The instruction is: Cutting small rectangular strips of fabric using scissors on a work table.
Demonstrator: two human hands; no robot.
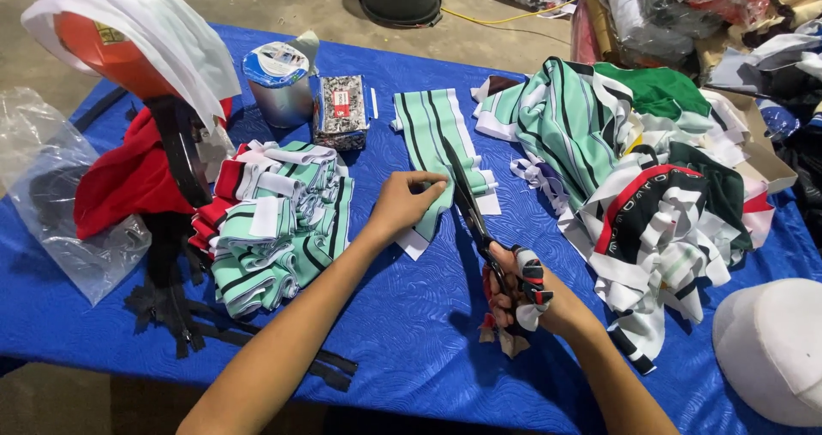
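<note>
A long strip of mint-green fabric with dark stripes lies on the blue tablecloth. My left hand presses on the strip's near end, fingers curled over its edge. My right hand grips large black scissors whose handles are wrapped in cloth scraps. The blades point away from me and lie along the strip's right edge, beside my left fingers.
A stack of cut green, white and red pieces sits at left, with black zippers and a clear plastic bag. A big heap of striped fabric fills the right. A tin can, small packet and white cap stand around.
</note>
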